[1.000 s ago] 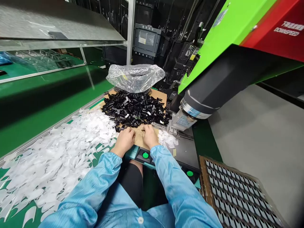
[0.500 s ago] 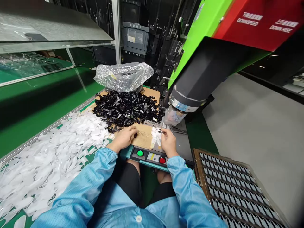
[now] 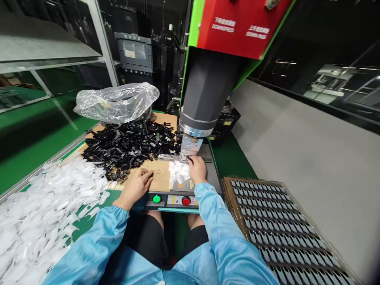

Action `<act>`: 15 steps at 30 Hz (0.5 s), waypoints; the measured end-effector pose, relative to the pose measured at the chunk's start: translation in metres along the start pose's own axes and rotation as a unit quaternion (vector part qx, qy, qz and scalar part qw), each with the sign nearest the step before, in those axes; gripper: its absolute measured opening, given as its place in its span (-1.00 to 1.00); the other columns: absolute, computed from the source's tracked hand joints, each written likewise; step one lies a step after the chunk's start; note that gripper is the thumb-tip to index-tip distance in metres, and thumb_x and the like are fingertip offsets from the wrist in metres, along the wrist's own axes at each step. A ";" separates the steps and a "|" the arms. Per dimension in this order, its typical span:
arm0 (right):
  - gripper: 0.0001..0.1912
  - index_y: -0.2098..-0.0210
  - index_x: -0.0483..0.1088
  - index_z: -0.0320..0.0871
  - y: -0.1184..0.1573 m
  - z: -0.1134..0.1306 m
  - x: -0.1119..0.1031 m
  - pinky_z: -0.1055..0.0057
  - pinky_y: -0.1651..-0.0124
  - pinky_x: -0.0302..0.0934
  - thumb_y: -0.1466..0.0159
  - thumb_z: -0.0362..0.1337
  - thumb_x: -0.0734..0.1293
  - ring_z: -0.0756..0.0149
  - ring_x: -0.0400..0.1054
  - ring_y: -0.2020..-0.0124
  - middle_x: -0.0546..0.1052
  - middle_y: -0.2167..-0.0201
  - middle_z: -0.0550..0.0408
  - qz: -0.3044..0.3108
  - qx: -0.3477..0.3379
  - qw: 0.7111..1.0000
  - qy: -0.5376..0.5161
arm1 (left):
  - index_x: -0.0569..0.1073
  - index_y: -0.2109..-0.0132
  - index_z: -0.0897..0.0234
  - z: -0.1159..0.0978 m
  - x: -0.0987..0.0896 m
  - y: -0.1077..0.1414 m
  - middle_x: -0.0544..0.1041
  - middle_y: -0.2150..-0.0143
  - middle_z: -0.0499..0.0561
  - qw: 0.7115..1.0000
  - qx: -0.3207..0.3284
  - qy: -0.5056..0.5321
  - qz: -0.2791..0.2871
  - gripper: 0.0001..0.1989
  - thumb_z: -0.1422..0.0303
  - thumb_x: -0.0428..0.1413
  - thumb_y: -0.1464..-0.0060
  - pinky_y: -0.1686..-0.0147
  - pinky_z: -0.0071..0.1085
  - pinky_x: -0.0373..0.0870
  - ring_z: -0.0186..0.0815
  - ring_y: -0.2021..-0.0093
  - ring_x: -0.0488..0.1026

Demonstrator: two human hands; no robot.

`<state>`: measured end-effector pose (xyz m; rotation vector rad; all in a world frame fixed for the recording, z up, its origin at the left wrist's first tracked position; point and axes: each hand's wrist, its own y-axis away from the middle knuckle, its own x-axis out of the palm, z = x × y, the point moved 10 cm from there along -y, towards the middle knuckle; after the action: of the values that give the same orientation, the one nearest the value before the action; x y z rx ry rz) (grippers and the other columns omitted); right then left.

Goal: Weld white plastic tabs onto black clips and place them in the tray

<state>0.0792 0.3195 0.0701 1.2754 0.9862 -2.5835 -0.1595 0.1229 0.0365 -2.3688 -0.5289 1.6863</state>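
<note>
My right hand [image 3: 198,170] is closed on a small black plastic part [image 3: 190,158], at the metal fixture [image 3: 183,157] under the press head [image 3: 191,144]. The fingers partly hide this part. Left of that hand lies a small heap of white pieces [image 3: 179,171]. My left hand [image 3: 137,187] rests over the cardboard [image 3: 160,180], its fingers bent and drawn together. Whatever may be between those fingertips is too small to make out. Behind it spreads a pile of black plastic parts [image 3: 130,144].
Many white plastic pieces [image 3: 44,209] cover the left bench. A clear plastic bag [image 3: 118,103] sits behind the black pile. The front panel carries a green button [image 3: 156,198] and a red button [image 3: 186,200]. At the right stands a tray of grey-white parts [image 3: 276,221].
My right hand has carried the black part forward from above the white heap to the fixture. My left hand has drawn back toward me. The camera view has turned right.
</note>
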 end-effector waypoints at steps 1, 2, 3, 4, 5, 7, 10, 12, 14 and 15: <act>-0.72 -0.07 0.59 -0.10 -0.001 0.003 0.002 0.18 -0.17 0.31 -0.46 -0.26 0.29 0.06 0.38 -0.02 0.54 0.05 -0.11 0.009 -0.005 1.000 0.027 | 0.57 -0.23 0.07 -0.001 0.001 0.002 0.54 -0.12 0.22 1.000 0.011 0.004 -0.006 -0.63 0.23 0.04 -0.40 -0.14 -0.07 0.52 0.01 -0.11 0.54; -0.73 -0.07 0.59 -0.09 -0.001 0.006 0.003 0.19 -0.16 0.30 -0.47 -0.25 0.30 0.05 0.35 -0.02 0.53 0.06 -0.10 0.019 -0.010 0.998 0.052 | 0.56 -0.25 0.06 0.000 0.002 0.004 0.52 -0.19 0.24 1.000 0.019 0.007 -0.009 -0.61 0.25 0.02 -0.40 -0.17 -0.02 0.52 0.04 -0.16 0.53; -0.74 -0.07 0.58 -0.07 -0.001 0.009 0.003 0.19 -0.15 0.28 -0.48 -0.23 0.30 0.04 0.32 -0.02 0.51 0.05 -0.10 0.028 -0.014 0.997 0.074 | 0.55 -0.27 0.06 0.001 0.004 0.005 0.49 -0.26 0.26 1.000 0.027 0.010 -0.009 -0.59 0.26 -0.01 -0.40 -0.20 0.02 0.50 0.06 -0.20 0.51; -0.74 -0.08 0.57 -0.06 -0.001 0.011 0.003 0.19 -0.13 0.27 -0.49 -0.21 0.30 0.03 0.30 -0.02 0.50 0.04 -0.11 0.035 -0.017 0.995 0.092 | 0.55 -0.28 0.06 0.003 0.006 0.005 0.47 -0.30 0.26 0.999 0.035 0.011 -0.006 -0.58 0.27 -0.03 -0.40 -0.23 0.05 0.49 0.08 -0.23 0.50; -0.73 -0.09 0.56 -0.05 0.000 0.013 0.002 0.18 -0.13 0.27 -0.50 -0.20 0.30 0.02 0.28 -0.03 0.49 0.03 -0.11 0.042 -0.019 0.993 0.106 | 0.55 -0.28 0.06 0.006 0.008 0.006 0.47 -0.32 0.25 0.999 0.042 0.014 0.001 -0.56 0.28 -0.05 -0.41 -0.25 0.06 0.48 0.09 -0.25 0.50; -0.72 -0.13 0.54 -0.04 0.001 0.014 0.000 0.16 -0.13 0.26 -0.50 -0.20 0.29 0.00 0.25 -0.07 0.47 -0.01 -0.12 0.054 -0.021 0.991 0.118 | 0.58 -0.25 0.04 0.011 0.012 0.005 0.54 -0.26 0.20 0.998 0.048 0.021 0.018 -0.55 0.28 -0.09 -0.41 -0.24 0.04 0.50 0.07 -0.23 0.53; -0.67 -0.18 0.49 -0.03 0.004 0.016 -0.002 0.15 -0.17 0.24 -0.49 -0.30 0.25 0.01 0.23 -0.15 0.49 -0.06 -0.10 0.074 -0.033 0.990 0.113 | 0.63 -0.16 -0.01 0.015 0.014 -0.001 0.64 -0.11 0.10 0.999 0.029 0.031 0.033 -0.60 0.21 -0.06 -0.42 -0.13 -0.06 0.58 0.00 -0.10 0.60; -0.62 -0.19 0.47 -0.02 0.006 0.017 -0.001 0.14 -0.20 0.23 -0.46 -0.38 0.24 0.02 0.21 -0.21 0.51 -0.10 -0.08 0.083 -0.043 0.990 0.104 | 0.64 -0.12 0.00 0.007 0.012 -0.011 0.65 -0.07 0.06 0.998 0.018 0.044 0.029 -0.64 0.14 0.00 -0.41 -0.07 -0.10 0.60 -0.02 -0.06 0.62; -0.58 -0.20 0.46 -0.03 0.006 0.018 -0.001 0.14 -0.21 0.23 -0.42 -0.43 0.24 0.02 0.20 -0.25 0.51 -0.14 -0.06 0.090 -0.047 0.990 0.096 | 0.64 -0.12 0.04 -0.013 0.009 -0.029 0.66 -0.08 0.06 0.997 0.023 0.068 0.014 -0.65 0.10 0.04 -0.40 -0.07 -0.11 0.59 -0.03 -0.06 0.61; -0.57 -0.20 0.45 -0.04 0.007 0.018 0.000 0.13 -0.21 0.23 -0.40 -0.44 0.24 0.02 0.21 -0.25 0.52 -0.16 -0.06 0.094 -0.046 0.990 0.093 | 0.64 -0.12 0.06 -0.027 0.008 -0.040 0.66 -0.08 0.07 0.996 0.027 0.081 0.004 -0.65 0.10 0.06 -0.40 -0.06 -0.12 0.59 -0.05 -0.05 0.61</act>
<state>0.0699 0.3040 0.0747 1.5254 0.9498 -2.2865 -0.1392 0.1647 0.0522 -2.4439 -0.4397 1.4748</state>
